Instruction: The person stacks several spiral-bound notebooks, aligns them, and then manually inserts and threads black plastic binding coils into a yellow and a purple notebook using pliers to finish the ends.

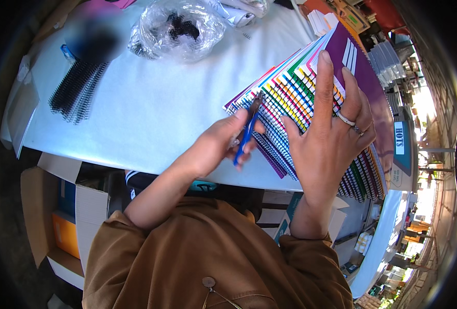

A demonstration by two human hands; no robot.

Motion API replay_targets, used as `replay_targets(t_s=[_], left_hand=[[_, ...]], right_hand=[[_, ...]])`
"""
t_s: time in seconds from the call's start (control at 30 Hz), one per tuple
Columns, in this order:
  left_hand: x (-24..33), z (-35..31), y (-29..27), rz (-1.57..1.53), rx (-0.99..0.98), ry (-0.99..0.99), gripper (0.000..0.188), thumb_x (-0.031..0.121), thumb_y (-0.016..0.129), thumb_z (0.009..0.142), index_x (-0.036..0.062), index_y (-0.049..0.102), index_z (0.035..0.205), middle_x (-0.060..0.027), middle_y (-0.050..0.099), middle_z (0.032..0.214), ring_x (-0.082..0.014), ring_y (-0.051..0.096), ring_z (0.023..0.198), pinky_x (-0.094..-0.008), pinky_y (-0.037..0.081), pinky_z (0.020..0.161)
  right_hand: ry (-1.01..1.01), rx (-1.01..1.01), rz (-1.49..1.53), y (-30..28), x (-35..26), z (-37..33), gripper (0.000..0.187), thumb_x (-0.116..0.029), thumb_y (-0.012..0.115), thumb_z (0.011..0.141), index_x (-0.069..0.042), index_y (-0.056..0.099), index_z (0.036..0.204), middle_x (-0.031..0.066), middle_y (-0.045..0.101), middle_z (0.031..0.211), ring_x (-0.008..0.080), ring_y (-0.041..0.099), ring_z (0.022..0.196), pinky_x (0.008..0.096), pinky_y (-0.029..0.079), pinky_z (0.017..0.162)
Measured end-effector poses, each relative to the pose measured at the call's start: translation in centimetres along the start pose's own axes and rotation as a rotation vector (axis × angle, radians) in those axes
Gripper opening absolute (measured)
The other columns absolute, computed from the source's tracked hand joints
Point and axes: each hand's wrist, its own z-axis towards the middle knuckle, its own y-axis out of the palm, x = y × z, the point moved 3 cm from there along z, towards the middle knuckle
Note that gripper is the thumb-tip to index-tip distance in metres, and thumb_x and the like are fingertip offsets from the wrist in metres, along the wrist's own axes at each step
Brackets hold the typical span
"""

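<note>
Left hand (219, 143), bare and slightly blurred, is curled round a pair of blue-handled metal pliers (248, 131), whose dark tips point at the spines of a slanting stack of spiral-bound notebooks (282, 105) with white, yellow, green and orange edges and a purple cover — whether the tips touch a coil, I cannot tell. Over that stack, which lies near the front edge at the table's right side, the right hand (334, 116) is opened out, fingers apart and ringed, thumb above the bindings. Below the table's near edge, to the left, stands an open brown cardboard box (37, 211). Farther across the smooth, pale blue table (151, 113) lies a bundle of black spiral coils (76, 92) — and beyond, near the far edge, a crumpled clear plastic bag (148, 41) with more black coils inside.
</note>
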Motion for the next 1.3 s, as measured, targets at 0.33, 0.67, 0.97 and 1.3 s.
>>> replay_targets(t_s=[0.33, 0.67, 0.97, 1.3], left_hand=[[2.5, -1.1, -1.6, 0.893, 0.462, 0.202, 0.046, 0.040, 0.055, 0.087, 0.0024, 0.052, 0.113, -0.0141, 0.059, 0.096, -0.0251, 0.058, 0.088, -0.0326, 0.045, 0.076], [7.8, -8.5, -9.1, 2.658, 1.578, 0.343, 0.051, 0.030, 0.067, 0.075, 0.0076, 0.052, 0.118, -0.0167, 0.052, 0.109, -0.0319, 0.046, 0.108, -0.0462, 0.030, 0.093], [-7.1, 2.5, -4.4, 1.367, 0.563, -0.039, 0.078, 0.050, 0.021, 0.095, -0.0016, -0.021, 0.136, -0.0218, -0.007, 0.148, -0.0288, -0.005, 0.138, -0.0385, -0.003, 0.109], [-11.1, 6.5, -5.4, 1.300, 0.736, 0.574, 0.078, 0.046, 0.020, 0.094, -0.0112, -0.015, 0.134, -0.0277, -0.015, 0.144, -0.0361, -0.012, 0.135, -0.0417, -0.006, 0.109]], right_hand=[[-0.017, 0.035, 0.056, -0.5, 0.7, -0.3, 0.096, -0.027, 0.082, 0.055, -0.025, 0.033, 0.138, 0.0067, 0.035, 0.133, 0.0287, 0.035, 0.120, 0.0468, 0.029, 0.094], [0.496, 0.903, 0.445, -1.7, 14.3, -12.4, 0.057, -0.042, 0.032, 0.094, -0.001, 0.031, 0.133, 0.0191, 0.043, 0.130, 0.0319, 0.044, 0.119, 0.0456, 0.036, 0.099], [1.188, 0.661, 1.758, 25.2, 20.0, -26.0, 0.059, -0.044, 0.028, 0.096, 0.004, 0.035, 0.129, 0.0170, 0.047, 0.124, 0.0265, 0.046, 0.116, 0.0390, 0.035, 0.100], [1.198, 0.569, 1.839, 26.3, 16.6, -23.0, 0.061, -0.047, 0.028, 0.095, 0.003, 0.037, 0.128, 0.0154, 0.045, 0.125, 0.0243, 0.043, 0.116, 0.0376, 0.033, 0.101]])
